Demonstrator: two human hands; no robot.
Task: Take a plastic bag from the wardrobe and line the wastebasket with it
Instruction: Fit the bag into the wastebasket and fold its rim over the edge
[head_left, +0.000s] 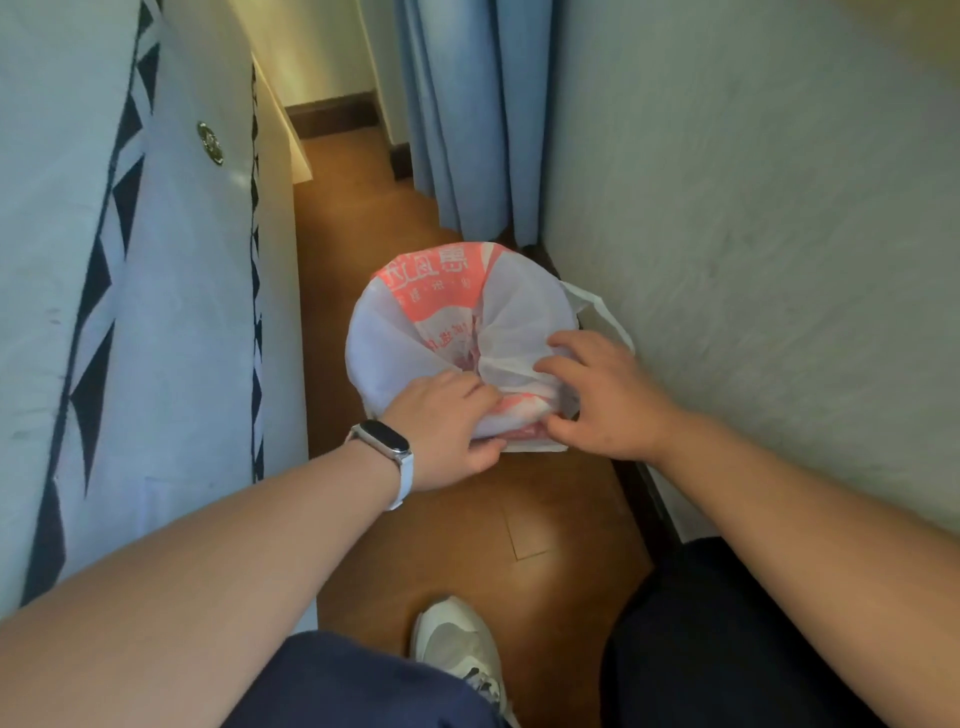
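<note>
I judge the plastic bag (431, 322) fetched and already spread over the mouth of the wastebasket, which is hidden beneath it on the floor (519, 509) beside the wall (753, 260). My left hand (447, 421) grips the near edge with curled fingers; my right hand (602, 395) pinches that edge between thumb and spread fingers. Remaining, I judge: seat the near rim and tuck the loose handle loop (605, 312).

Two grips show, the left grip (447, 426) and the right grip (608, 395). Between them, pinched by both, is one plastic bag (415, 332). One bag handle (608, 312) juts beside the right grip. One wristband (387, 441) sits just behind the left grip. One shoe (457, 644) lies well behind both; one blue curtain (467, 114) hangs beyond them.
</note>
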